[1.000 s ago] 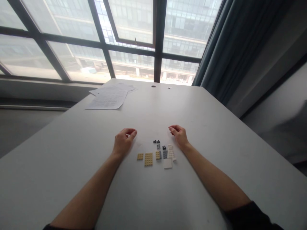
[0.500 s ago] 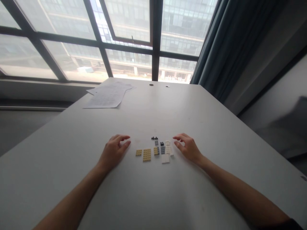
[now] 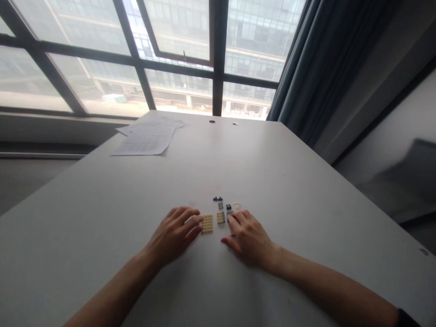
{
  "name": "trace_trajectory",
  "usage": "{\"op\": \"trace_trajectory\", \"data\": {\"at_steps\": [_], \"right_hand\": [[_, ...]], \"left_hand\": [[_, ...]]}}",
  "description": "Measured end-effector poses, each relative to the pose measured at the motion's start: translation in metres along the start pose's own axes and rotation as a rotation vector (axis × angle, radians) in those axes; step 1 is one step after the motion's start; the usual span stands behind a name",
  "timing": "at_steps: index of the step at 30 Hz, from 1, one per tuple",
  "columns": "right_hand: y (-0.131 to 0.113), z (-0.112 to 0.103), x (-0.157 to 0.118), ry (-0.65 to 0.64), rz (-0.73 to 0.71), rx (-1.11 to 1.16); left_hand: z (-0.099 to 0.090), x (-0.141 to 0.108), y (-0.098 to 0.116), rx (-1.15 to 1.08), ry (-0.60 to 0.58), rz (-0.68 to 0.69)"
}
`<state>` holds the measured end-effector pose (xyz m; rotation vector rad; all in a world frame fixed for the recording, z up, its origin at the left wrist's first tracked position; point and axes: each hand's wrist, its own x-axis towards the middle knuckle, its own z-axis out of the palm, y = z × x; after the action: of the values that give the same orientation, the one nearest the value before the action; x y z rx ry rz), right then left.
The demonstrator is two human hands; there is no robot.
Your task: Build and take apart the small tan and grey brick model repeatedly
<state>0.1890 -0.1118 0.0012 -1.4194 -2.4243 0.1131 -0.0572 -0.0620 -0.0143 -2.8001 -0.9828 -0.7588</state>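
Small building pieces lie in a group on the white table. My left hand (image 3: 175, 231), fingers apart, is at the left edge of a large tan plate (image 3: 207, 224) and hides the smaller tan one. My right hand (image 3: 247, 236) is spread over the white pieces at the group's right side, thumb and fingers apart, and covers most of them. Between the hands sits a tan and grey piece (image 3: 221, 218). Behind it are a grey piece (image 3: 220, 206), small black pieces (image 3: 218, 199), a black block (image 3: 228, 207) and a white curved piece (image 3: 236, 206).
Printed paper sheets (image 3: 145, 137) lie at the far left of the white table (image 3: 272, 172). Two round holes are near its far edge. Beyond stand a large window and a dark curtain (image 3: 306, 77) on the right.
Both hands have moved inward and nearer to me. My left hand has reached the tan plates, and my right hand now covers the white pieces. The view has shifted slightly.
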Motion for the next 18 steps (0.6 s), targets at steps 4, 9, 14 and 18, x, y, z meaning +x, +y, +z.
{"op": "trace_trajectory", "data": {"at_steps": [4, 9, 14, 18], "right_hand": [[0.004, -0.003, -0.002, -0.023, -0.009, -0.008], [0.023, -0.009, -0.014, -0.007, 0.017, 0.000], [0.064, -0.016, -0.038, 0.059, 0.053, -0.019], [0.106, -0.027, -0.067, 0.102, 0.079, -0.080]], "left_hand": [[0.001, -0.001, -0.002, -0.007, 0.003, 0.007], [0.000, 0.000, -0.002, -0.018, 0.009, 0.020], [0.002, -0.002, -0.006, -0.031, 0.028, 0.030], [0.006, -0.004, -0.010, -0.041, 0.036, 0.031]]}}
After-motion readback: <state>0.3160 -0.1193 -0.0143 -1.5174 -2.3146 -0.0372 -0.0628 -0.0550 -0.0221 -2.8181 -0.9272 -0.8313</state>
